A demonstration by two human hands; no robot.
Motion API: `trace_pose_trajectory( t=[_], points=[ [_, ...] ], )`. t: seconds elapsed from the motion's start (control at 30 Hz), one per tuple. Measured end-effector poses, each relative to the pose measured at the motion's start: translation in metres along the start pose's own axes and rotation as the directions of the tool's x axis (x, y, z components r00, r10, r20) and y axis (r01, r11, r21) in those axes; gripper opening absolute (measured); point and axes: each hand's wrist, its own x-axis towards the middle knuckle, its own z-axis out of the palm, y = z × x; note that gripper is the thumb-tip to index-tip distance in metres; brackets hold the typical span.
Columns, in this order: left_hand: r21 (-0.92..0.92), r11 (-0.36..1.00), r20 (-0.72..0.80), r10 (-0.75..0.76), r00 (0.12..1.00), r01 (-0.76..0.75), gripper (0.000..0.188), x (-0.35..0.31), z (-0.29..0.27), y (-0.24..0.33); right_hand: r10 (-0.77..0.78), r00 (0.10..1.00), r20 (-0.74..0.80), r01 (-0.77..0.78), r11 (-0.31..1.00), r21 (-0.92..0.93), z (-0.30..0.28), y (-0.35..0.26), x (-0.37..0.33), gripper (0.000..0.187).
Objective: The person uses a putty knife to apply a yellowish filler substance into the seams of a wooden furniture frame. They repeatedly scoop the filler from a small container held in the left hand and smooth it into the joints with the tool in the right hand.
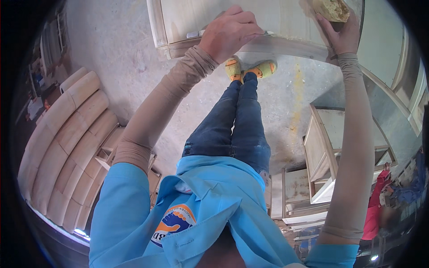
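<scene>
A pale wooden furniture panel (281, 24) with a framed edge lies in front of me at the top of the view. Over its near edge, my left hand (232, 32) is closed around a thin, flat, light-coloured tool (195, 34); the fingers hide its middle and its exact kind. My right hand (345, 36) is at the panel's right side, its thumb and fingers around a rough yellowish lump (331, 10). The lump's material is unclear, and the top of the view cuts off some of what that hand holds.
At left stands a row of curved wooden panels (67, 147). A wooden cabinet frame (328, 154) sits on the concrete floor (178, 116) at right, below more pale panels (384, 40). Red cloth (374, 207) hangs at lower right. My yellow slippers (263, 68) are near the panel's edge.
</scene>
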Motion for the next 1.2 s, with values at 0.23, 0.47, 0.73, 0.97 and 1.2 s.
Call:
trace_pose_trajectory(
  t=[0.23,0.47,0.73,0.97,1.2],
  points=[
    [-0.062,0.998,0.051,-0.027,0.998,0.030,0.009,-0.001,-0.007,-0.002,-0.051,0.999,0.007,0.051,0.996,-0.076,-0.003,-0.005,0.000,0.078],
    [-0.030,0.999,-0.044,-0.016,0.999,0.015,0.014,-0.010,-0.009,-0.006,-0.024,1.000,0.014,0.024,1.000,0.004,-0.004,-0.005,0.000,0.077],
    [0.092,0.993,0.015,0.079,0.997,-0.080,0.019,-0.012,-0.002,-0.004,-0.108,0.994,-0.006,0.105,0.975,-0.196,-0.003,0.017,0.007,0.065],
    [0.161,0.986,0.025,0.050,0.998,-0.054,0.021,-0.016,-0.012,-0.004,-0.002,1.000,0.018,0.004,0.996,-0.094,-0.005,-0.009,-0.001,0.074],
    [0.043,0.997,-0.042,0.060,0.997,-0.058,0.013,-0.011,-0.002,-0.005,-0.044,0.999,0.014,0.045,0.998,-0.041,-0.004,-0.004,-0.001,0.075]
  ],
)
